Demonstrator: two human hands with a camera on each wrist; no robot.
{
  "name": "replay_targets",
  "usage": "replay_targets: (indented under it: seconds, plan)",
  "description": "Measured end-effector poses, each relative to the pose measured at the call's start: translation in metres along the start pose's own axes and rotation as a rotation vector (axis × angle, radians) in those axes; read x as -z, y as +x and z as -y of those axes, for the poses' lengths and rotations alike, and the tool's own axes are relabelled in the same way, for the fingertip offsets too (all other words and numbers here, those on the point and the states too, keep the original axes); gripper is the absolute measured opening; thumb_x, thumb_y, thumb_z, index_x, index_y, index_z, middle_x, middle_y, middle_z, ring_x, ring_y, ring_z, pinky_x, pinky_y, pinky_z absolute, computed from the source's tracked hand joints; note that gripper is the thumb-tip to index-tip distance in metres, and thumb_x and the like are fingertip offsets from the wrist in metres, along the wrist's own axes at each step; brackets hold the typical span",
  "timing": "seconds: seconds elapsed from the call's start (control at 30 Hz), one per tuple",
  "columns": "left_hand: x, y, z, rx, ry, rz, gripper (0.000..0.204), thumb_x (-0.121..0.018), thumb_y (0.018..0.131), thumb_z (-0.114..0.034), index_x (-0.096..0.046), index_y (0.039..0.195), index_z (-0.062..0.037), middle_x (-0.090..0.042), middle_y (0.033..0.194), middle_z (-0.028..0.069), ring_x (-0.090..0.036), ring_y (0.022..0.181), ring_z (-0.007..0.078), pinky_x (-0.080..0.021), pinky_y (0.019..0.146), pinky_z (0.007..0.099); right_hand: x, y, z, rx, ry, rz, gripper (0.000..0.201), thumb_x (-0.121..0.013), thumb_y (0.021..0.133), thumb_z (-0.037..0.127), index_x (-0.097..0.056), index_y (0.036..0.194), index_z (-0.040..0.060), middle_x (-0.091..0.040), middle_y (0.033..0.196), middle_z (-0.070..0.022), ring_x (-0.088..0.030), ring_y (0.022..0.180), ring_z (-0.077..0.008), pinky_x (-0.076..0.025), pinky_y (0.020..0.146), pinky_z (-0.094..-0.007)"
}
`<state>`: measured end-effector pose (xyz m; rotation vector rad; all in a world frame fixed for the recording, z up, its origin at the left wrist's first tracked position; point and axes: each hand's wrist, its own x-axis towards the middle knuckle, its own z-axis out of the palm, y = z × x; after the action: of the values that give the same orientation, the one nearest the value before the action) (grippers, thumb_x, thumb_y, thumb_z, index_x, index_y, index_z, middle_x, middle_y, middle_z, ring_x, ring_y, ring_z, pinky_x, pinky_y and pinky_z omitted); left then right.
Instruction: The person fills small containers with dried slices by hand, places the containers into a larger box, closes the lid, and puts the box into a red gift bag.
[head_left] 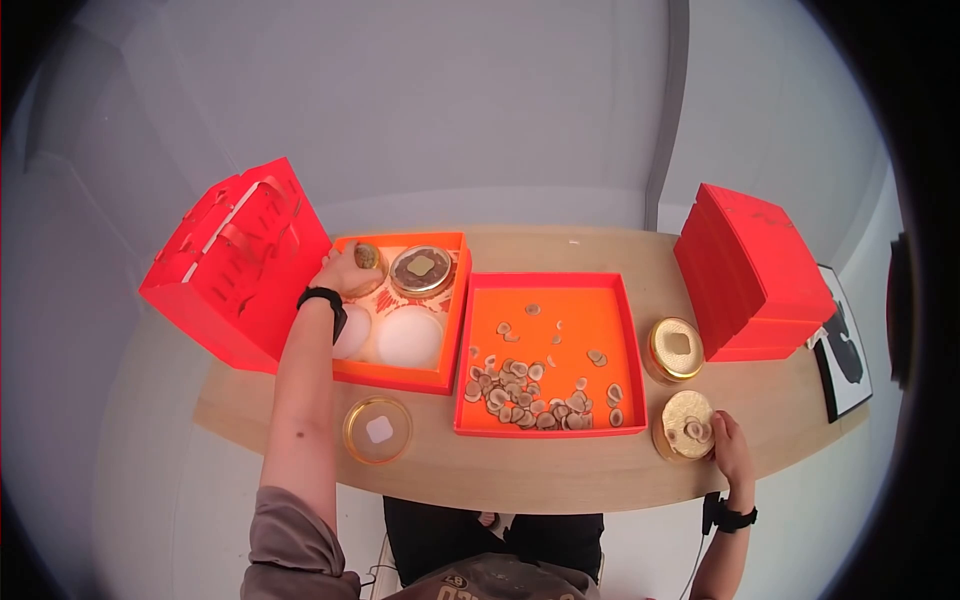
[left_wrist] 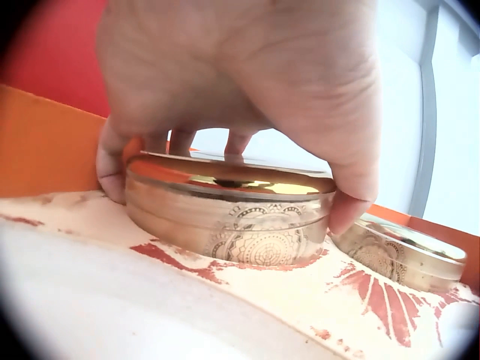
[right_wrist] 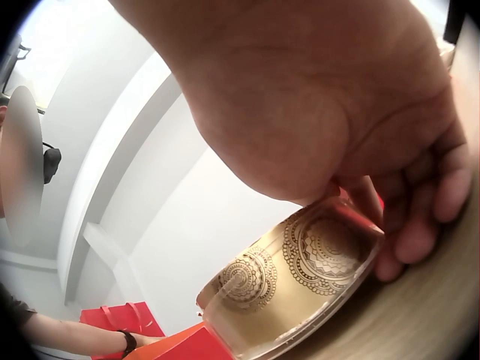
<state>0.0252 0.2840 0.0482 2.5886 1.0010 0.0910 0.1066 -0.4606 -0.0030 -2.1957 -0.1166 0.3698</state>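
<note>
Left hand (head_left: 347, 274): its fingers and thumb are spread over the top and clamped on opposite sides of a patterned tin (left_wrist: 247, 217), which is seated in the rear-left place of a red-and-orange gift box (head_left: 395, 376). A neighbouring tin (head_left: 422, 270) is seated just beside it, untouched. Right hand (head_left: 733, 450): a gold tin (head_left: 682, 412) is gripped at its right side, near the front edge of the worktop (head_left: 510, 470); a few dried slices (head_left: 697, 431) lie on its gold top. The two hands are held well apart, with an open tray (head_left: 590, 305) of scattered slices between them. A second gold tin (head_left: 676, 350) is placed just behind the first, and a round lid (head_left: 378, 430) is laid in front of the gift box.

Handling, as judged: the tins are likely to be light and fairly stiff, with smooth, glossy walls on which fingertips may slip. The patterned tin is best taken low on the wall, at opposite points, since a hold on the rim alone might loosen the top. The gold tin should be kept level, as its loose slices could slide off. The slices appear thin and probably brittle, so pressure on them is best avoided.
</note>
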Motion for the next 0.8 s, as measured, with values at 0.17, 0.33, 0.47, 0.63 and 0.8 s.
replay_targets:
  seconds: [0.17, 0.33, 0.47, 0.63, 0.8]
  plan:
    - [-0.001, 0.001, 0.002, -0.007, 0.033, -0.013, 0.118, -0.079, 0.062, -0.056, -0.029, 0.16, -0.0141, -0.035, 0.154, 0.03, -0.035, 0.144, 0.047, -0.04, 0.115, 0.0487, -0.001, 0.0, -0.001, -0.004, 0.019, -0.013, 0.04, -0.04, 0.11, 0.033, -0.063, 0.117, 0.0003, -0.062, 0.077, -0.0048, -0.056, 0.055, -0.0119, -0.047, 0.053, -0.0278]
    - [0.005, -0.014, -0.014, -0.072, 0.178, -0.083, 0.115, -0.079, 0.062, -0.056, -0.033, 0.158, -0.0138, -0.036, 0.153, 0.0306, -0.036, 0.143, 0.0448, -0.041, 0.113, 0.0499, 0.0, -0.002, 0.004, 0.013, 0.017, 0.002, 0.04, -0.041, 0.11, 0.032, -0.063, 0.116, -0.0006, -0.063, 0.077, -0.0051, -0.057, 0.056, -0.012, -0.048, 0.054, -0.0277]
    - [0.012, -0.026, -0.025, -0.094, 0.287, -0.165, 0.11, -0.08, 0.063, -0.057, -0.039, 0.155, -0.012, -0.039, 0.151, 0.0308, -0.039, 0.141, 0.0438, -0.043, 0.111, 0.051, 0.001, 0.002, 0.0, 0.017, 0.017, 0.003, 0.04, -0.041, 0.11, 0.032, -0.064, 0.115, -0.0005, -0.063, 0.077, -0.0052, -0.057, 0.056, -0.012, -0.048, 0.054, -0.0278]
    - [0.019, -0.017, -0.016, -0.149, 0.204, -0.276, 0.114, -0.081, 0.061, -0.064, -0.04, 0.152, -0.0096, -0.046, 0.142, 0.0333, -0.045, 0.133, 0.0479, -0.044, 0.107, 0.0536, 0.002, 0.017, -0.037, 0.074, -0.077, -0.088, 0.041, -0.044, 0.108, 0.034, -0.065, 0.115, -0.0005, -0.066, 0.077, -0.0086, -0.06, 0.057, -0.015, -0.05, 0.055, -0.0301]
    - [0.05, -0.025, -0.013, -0.38, 0.136, -0.235, 0.108, -0.084, 0.066, -0.05, -0.037, 0.155, -0.0088, -0.049, 0.138, 0.0299, -0.045, 0.132, 0.0483, -0.04, 0.112, 0.0508, 0.002, 0.007, 0.006, -0.008, -0.113, -0.025, 0.045, -0.044, 0.107, 0.036, -0.064, 0.114, -0.0029, -0.066, 0.077, -0.0132, -0.065, 0.053, -0.0205, -0.054, 0.052, -0.0336]
